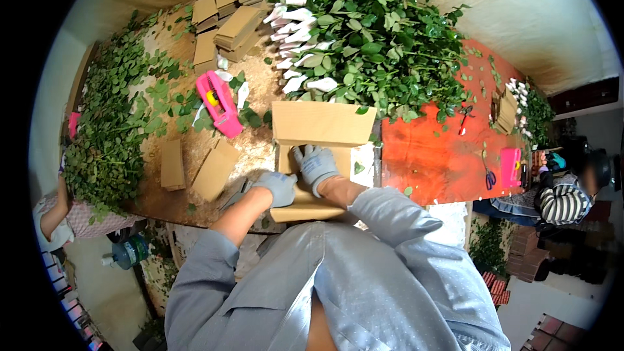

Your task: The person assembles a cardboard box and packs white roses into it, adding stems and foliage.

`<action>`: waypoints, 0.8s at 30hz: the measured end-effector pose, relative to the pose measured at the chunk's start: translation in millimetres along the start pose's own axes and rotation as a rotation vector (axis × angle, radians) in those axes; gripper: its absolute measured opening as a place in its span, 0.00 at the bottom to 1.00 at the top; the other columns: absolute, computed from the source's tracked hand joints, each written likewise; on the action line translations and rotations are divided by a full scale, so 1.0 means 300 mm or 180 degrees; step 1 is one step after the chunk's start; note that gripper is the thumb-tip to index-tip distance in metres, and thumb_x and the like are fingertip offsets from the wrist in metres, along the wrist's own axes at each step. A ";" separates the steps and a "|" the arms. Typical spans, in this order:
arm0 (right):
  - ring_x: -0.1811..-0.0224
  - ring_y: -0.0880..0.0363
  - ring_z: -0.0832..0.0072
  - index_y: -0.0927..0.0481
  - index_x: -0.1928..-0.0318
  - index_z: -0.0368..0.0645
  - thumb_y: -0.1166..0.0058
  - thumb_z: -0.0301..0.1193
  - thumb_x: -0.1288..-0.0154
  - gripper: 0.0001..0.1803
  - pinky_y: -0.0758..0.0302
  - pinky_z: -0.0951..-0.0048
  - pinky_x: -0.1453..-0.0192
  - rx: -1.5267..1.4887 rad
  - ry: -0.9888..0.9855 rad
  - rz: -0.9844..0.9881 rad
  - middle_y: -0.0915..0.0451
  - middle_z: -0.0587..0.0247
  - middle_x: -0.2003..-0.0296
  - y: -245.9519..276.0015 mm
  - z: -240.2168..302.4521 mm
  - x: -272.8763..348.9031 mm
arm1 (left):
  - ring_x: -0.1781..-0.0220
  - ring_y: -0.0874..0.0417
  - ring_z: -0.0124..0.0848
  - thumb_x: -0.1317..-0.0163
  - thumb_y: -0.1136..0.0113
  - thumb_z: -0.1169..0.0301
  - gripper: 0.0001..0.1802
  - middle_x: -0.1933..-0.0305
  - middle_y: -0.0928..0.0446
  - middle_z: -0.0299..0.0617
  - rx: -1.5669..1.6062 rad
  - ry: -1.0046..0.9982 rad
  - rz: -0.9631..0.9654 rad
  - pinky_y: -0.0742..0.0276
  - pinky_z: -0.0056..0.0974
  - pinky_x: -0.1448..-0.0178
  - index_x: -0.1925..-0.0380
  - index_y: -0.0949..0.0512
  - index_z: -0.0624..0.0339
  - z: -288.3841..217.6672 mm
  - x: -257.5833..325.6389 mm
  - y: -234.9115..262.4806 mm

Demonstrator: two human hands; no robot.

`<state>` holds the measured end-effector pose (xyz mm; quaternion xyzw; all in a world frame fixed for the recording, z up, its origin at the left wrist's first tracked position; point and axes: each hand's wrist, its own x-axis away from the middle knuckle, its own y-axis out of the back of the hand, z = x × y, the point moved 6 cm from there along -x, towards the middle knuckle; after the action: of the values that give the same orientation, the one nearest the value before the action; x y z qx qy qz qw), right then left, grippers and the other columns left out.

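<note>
A creased piece of brown cardboard (323, 123) lies unfolded at the table's front edge, close to my body, its far flap tilted up. My left hand (279, 188), in a grey glove, is closed at the cardboard's left edge; its fingertips are hidden. On the cardboard's middle panel rests my right hand (316, 164), also gloved, its fingers apart and slightly bent. Just beyond the far flap is a large pile of leafy green stems (383, 45), with white-wrapped heads (296, 29) along its left side.
A pink tape dispenser (220, 104) stands left of the cardboard, near loose cardboard pieces (216, 169). Cardboard stacks (239, 26) sit farther back. Leaves (107, 117) heap at far left. On the red tabletop (416, 156) lie scissors (489, 172) and pruners (464, 119). People work at both sides.
</note>
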<state>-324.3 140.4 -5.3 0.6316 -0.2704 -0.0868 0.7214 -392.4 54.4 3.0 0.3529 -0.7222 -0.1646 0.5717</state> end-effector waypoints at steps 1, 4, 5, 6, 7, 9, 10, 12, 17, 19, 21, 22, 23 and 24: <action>0.49 0.20 0.57 0.26 0.36 0.50 0.48 0.40 0.32 0.25 0.26 0.52 0.52 -0.0047 -0.0022 0.0009 0.22 0.52 0.49 -0.009 -0.001 -0.001 | 0.44 0.16 0.53 0.33 0.57 0.60 0.30 0.44 0.18 0.59 0.0011 -0.0012 -0.0052 0.24 0.53 0.37 0.33 0.28 0.54 -0.005 0.004 0.004; 0.47 0.21 0.55 0.26 0.35 0.50 0.49 0.40 0.32 0.26 0.26 0.51 0.52 -0.0014 -0.0050 0.0087 0.23 0.50 0.47 -0.027 -0.010 -0.006 | 0.44 0.16 0.53 0.36 0.55 0.64 0.24 0.46 0.17 0.59 0.0085 -0.0021 -0.0091 0.22 0.54 0.40 0.42 0.24 0.57 -0.010 0.003 0.003; 0.47 0.21 0.54 0.25 0.36 0.49 0.49 0.40 0.31 0.25 0.26 0.51 0.52 -0.0013 -0.0047 -0.0061 0.23 0.50 0.47 -0.022 -0.022 0.002 | 0.44 0.16 0.54 0.36 0.55 0.64 0.24 0.46 0.17 0.59 0.0019 -0.0043 -0.0054 0.22 0.54 0.41 0.41 0.24 0.57 -0.021 -0.007 0.010; 0.47 0.21 0.54 0.24 0.37 0.48 0.49 0.40 0.32 0.24 0.26 0.51 0.53 -0.0010 0.0020 -0.0175 0.23 0.49 0.47 -0.013 -0.015 0.000 | 0.44 0.16 0.53 0.36 0.54 0.64 0.26 0.45 0.18 0.59 -0.0011 0.0002 0.0021 0.22 0.54 0.40 0.39 0.25 0.57 -0.020 -0.003 0.015; 0.47 0.21 0.53 0.24 0.38 0.48 0.48 0.41 0.32 0.24 0.26 0.52 0.53 0.0009 0.0058 -0.0305 0.22 0.49 0.47 -0.004 -0.018 -0.002 | 0.45 0.15 0.53 0.37 0.55 0.63 0.27 0.47 0.17 0.59 -0.0039 -0.0047 -0.0032 0.22 0.54 0.40 0.39 0.25 0.57 -0.020 -0.008 0.016; 0.46 0.22 0.53 0.23 0.39 0.47 0.44 0.44 0.35 0.26 0.25 0.52 0.51 -0.0096 -0.0015 -0.0331 0.23 0.48 0.47 -0.006 -0.022 0.003 | 0.49 0.14 0.54 0.37 0.55 0.62 0.28 0.50 0.16 0.60 -0.0125 -0.0173 -0.0140 0.21 0.54 0.42 0.37 0.26 0.56 -0.014 -0.027 -0.003; 0.45 0.21 0.52 0.23 0.40 0.46 0.43 0.45 0.36 0.27 0.24 0.52 0.48 -0.0239 -0.0055 -0.0201 0.22 0.48 0.46 0.007 -0.024 0.005 | 0.50 0.14 0.54 0.37 0.55 0.62 0.28 0.50 0.16 0.60 -0.0149 -0.0179 -0.0173 0.21 0.54 0.42 0.38 0.25 0.57 -0.010 -0.028 -0.002; 0.42 0.21 0.51 0.22 0.41 0.44 0.39 0.49 0.37 0.30 0.24 0.52 0.43 -0.0608 -0.0173 0.0343 0.21 0.49 0.45 0.017 -0.034 0.016 | 0.50 0.13 0.53 0.37 0.54 0.61 0.24 0.51 0.15 0.59 -0.0206 -0.0158 -0.0281 0.20 0.54 0.42 0.46 0.20 0.59 -0.011 -0.025 0.001; 0.38 0.23 0.48 0.22 0.41 0.44 0.38 0.53 0.36 0.31 0.26 0.54 0.36 -0.3136 0.1045 0.0429 0.20 0.47 0.44 0.191 0.035 0.242 | 0.42 0.16 0.53 0.37 0.50 0.51 0.28 0.45 0.18 0.59 -0.0198 -0.0143 -0.0017 0.22 0.51 0.38 0.44 0.20 0.57 0.007 -0.025 0.005; 0.40 0.22 0.48 0.25 0.37 0.44 0.41 0.49 0.32 0.30 0.25 0.56 0.38 -0.2085 0.0925 0.0619 0.25 0.47 0.40 0.223 0.048 0.328 | 0.40 0.17 0.51 0.37 0.50 0.56 0.34 0.42 0.19 0.59 -0.0218 -0.0121 0.0035 0.22 0.50 0.38 0.31 0.32 0.55 -0.024 -0.015 0.017; 0.43 0.20 0.53 0.24 0.41 0.44 0.41 0.45 0.32 0.25 0.23 0.58 0.41 -0.1004 0.0669 0.0839 0.23 0.50 0.45 0.200 0.065 0.339 | 0.40 0.17 0.51 0.37 0.50 0.60 0.37 0.42 0.20 0.60 -0.0350 -0.0211 0.0183 0.22 0.50 0.38 0.27 0.39 0.56 -0.024 -0.029 0.015; 0.44 0.20 0.54 0.24 0.42 0.45 0.42 0.44 0.32 0.24 0.23 0.58 0.42 -0.0926 0.0676 0.0774 0.22 0.51 0.46 0.219 0.073 0.350 | 0.40 0.17 0.51 0.37 0.50 0.60 0.37 0.41 0.20 0.60 -0.0377 -0.0235 0.0185 0.23 0.50 0.37 0.27 0.38 0.57 -0.024 -0.030 0.019; 0.44 0.20 0.55 0.23 0.43 0.45 0.42 0.43 0.33 0.23 0.22 0.58 0.42 -0.0842 0.0688 0.0712 0.22 0.52 0.47 0.231 0.076 0.356 | 0.40 0.17 0.51 0.38 0.50 0.61 0.37 0.41 0.20 0.61 -0.0397 -0.0253 0.0183 0.23 0.50 0.37 0.27 0.38 0.58 -0.029 -0.031 0.024; 0.46 0.19 0.55 0.23 0.45 0.44 0.43 0.44 0.32 0.22 0.22 0.57 0.43 -0.0845 0.0675 0.0596 0.21 0.52 0.48 0.220 0.076 0.358 | 0.40 0.17 0.51 0.38 0.50 0.62 0.37 0.41 0.20 0.61 -0.0416 -0.0270 0.0197 0.23 0.50 0.37 0.28 0.38 0.59 -0.033 -0.027 0.022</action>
<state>-260.0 82.8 89.4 0.5086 -0.2367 0.0128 0.8277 -384.4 66.4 4.4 0.2850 -0.7440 -0.2084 0.5672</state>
